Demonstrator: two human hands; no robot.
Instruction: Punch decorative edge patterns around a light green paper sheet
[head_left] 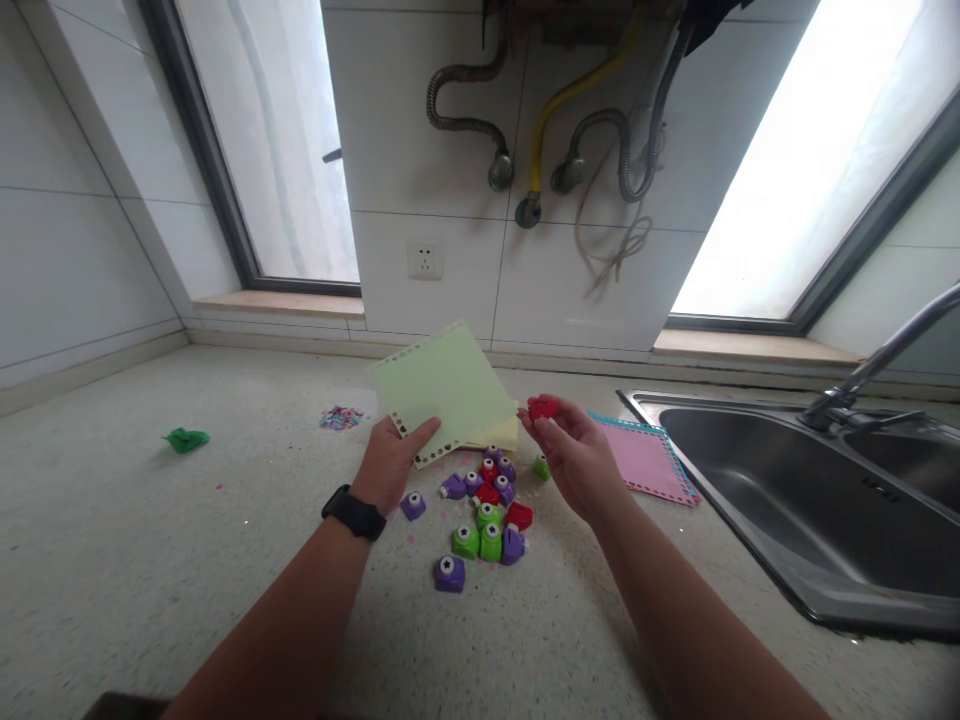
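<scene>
My left hand (395, 455) pinches the near-left corner of a pale green sheet of paper (450, 385), which is held up at a tilt. Small punched shapes run along several of its edges. In my right hand (574, 450) is a red craft punch (543, 406), gripped between thumb and fingers just right of the sheet and apart from it. Below the hands several purple, green and red craft punches (490, 540) lie clustered on the countertop. One purple punch (450, 573) sits nearest me, and another purple punch (413, 504) lies by my left wrist.
Pale yellow paper (501, 432) lies behind the green sheet. Pink sheets (645, 460) with punched edges rest beside the steel sink (750, 480) at right. Colourful paper bits (342, 417) and a crumpled green thing (186, 439) are on the left. A tiled wall (427, 190) stands behind.
</scene>
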